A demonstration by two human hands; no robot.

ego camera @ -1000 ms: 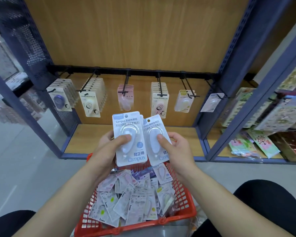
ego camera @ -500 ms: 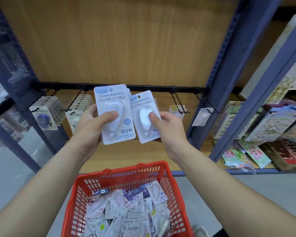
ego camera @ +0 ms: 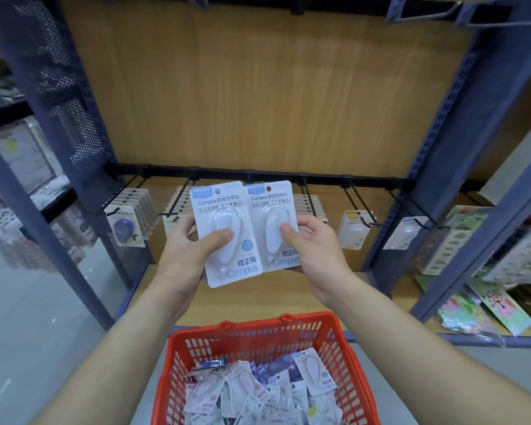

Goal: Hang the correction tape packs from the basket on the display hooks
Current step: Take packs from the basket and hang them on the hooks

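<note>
Both hands are pinching packs, my left hand [ego camera: 190, 256] a white Campus correction tape blister card [ego camera: 227, 237] and my right hand [ego camera: 314, 253] a second identical card [ego camera: 273, 216], level with the black wire display hooks [ego camera: 356, 204] above the red plastic basket [ego camera: 258, 328]; with neither hand free, I could miss the small hanging hole and drop one.

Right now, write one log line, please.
left hand: holds white card tape pack; right hand: holds second white card pack; red plastic basket: stocked

Black hook rail [ego camera: 365, 181] bearing rows of hanging packs [ego camera: 352, 230]
</note>
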